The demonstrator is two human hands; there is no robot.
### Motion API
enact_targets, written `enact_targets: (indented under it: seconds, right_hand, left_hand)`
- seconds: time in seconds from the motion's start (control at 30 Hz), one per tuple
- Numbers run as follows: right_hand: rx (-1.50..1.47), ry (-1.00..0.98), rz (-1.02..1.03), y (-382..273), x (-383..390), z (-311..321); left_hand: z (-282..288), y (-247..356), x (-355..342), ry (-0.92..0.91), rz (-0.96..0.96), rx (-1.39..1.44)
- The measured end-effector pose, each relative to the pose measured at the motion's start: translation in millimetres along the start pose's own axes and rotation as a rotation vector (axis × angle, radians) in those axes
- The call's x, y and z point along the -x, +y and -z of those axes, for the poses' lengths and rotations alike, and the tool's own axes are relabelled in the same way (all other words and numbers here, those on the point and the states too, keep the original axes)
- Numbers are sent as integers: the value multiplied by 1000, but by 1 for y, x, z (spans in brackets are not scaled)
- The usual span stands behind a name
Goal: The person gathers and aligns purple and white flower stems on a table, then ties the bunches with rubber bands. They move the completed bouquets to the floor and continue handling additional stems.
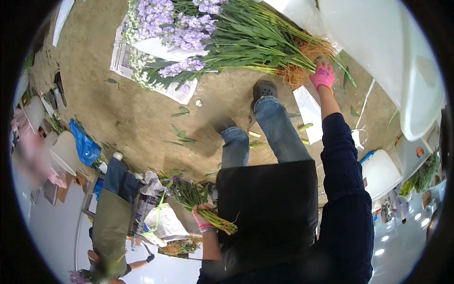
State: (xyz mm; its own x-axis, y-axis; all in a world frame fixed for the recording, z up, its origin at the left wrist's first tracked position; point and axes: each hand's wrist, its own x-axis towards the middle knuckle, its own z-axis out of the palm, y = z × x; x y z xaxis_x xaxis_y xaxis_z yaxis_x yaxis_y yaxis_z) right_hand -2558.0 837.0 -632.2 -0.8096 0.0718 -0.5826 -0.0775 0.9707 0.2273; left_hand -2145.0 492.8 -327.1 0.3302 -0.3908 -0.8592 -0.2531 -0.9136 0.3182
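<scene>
My left hand (203,217), in a pink glove, is closed around a bunch of leafy cut stems (218,220). Their leafy tops point up and left, with a few purple blossoms (181,180) among them. My right hand (323,76), also in a pink glove, reaches far forward to the root end of a pile of flowers. Its fingers are curled at the stems there, partly hidden by the glove. This pile of long green stems (255,40) has lilac and white blossoms (189,31) at its left and brown roots (289,75) at its right.
Newspaper (186,92) lies under the blossoms. A white paper strip (308,111) and loose leaves (179,132) are on the floor. A large white plastic sheet or tub (388,57) stands far right. Left are a blue bag (85,144) and a co-worker in an olive apron (112,222).
</scene>
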Motion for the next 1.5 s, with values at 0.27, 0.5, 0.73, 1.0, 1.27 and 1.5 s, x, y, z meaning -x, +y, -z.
enact_targets:
  seconds: [0.27,0.5,0.73,1.0,1.27,1.5]
  right_hand:
    - [-218,-271,206,27,37,-3]
    - [-323,-139,298,23,169,176]
    - [-294,-165,240,72,274,265]
    - [-525,-494,109,98,342,304]
    - [-224,-336,458,35,331,400]
    - [-159,-6,607,-30,271,375]
  left_hand:
    - [10,-10,4,-124,-13,-14]
    - [3,13,43,-128,83,91]
    - [-10,53,109,-167,148,400]
    - [38,57,124,-236,137,825]
    - [78,-11,176,-399,-4,1096]
    - [65,-72,182,-189,204,1427]
